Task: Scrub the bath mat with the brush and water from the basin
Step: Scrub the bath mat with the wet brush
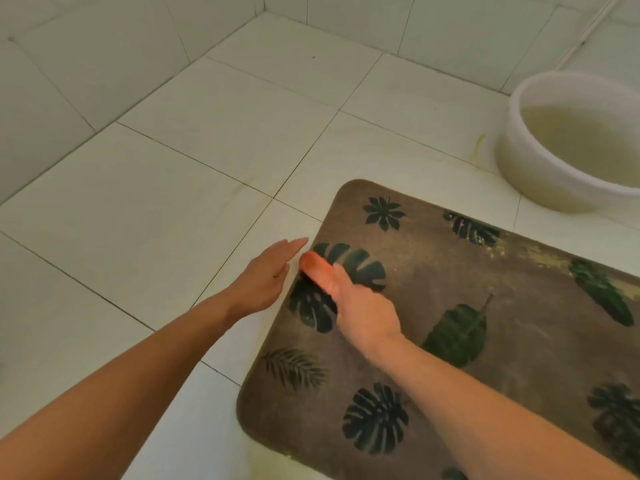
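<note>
A brown bath mat (450,358) printed with dark green leaves lies on the tiled floor at the lower right. My right hand (363,310) grips an orange brush (313,268), blurred by motion, pressed on the mat near its left edge. My left hand (266,275) is flat with fingers apart, just off the mat's left edge, over the tile beside the brush. A white basin (519,161) holding water stands at the upper right, beyond the mat's far corner.
White floor tiles (173,202) with dark grout lines spread to the left and back. Tiled walls (104,46) meet in a corner at the top. A yellowish smear runs along the mat's far edge near the basin.
</note>
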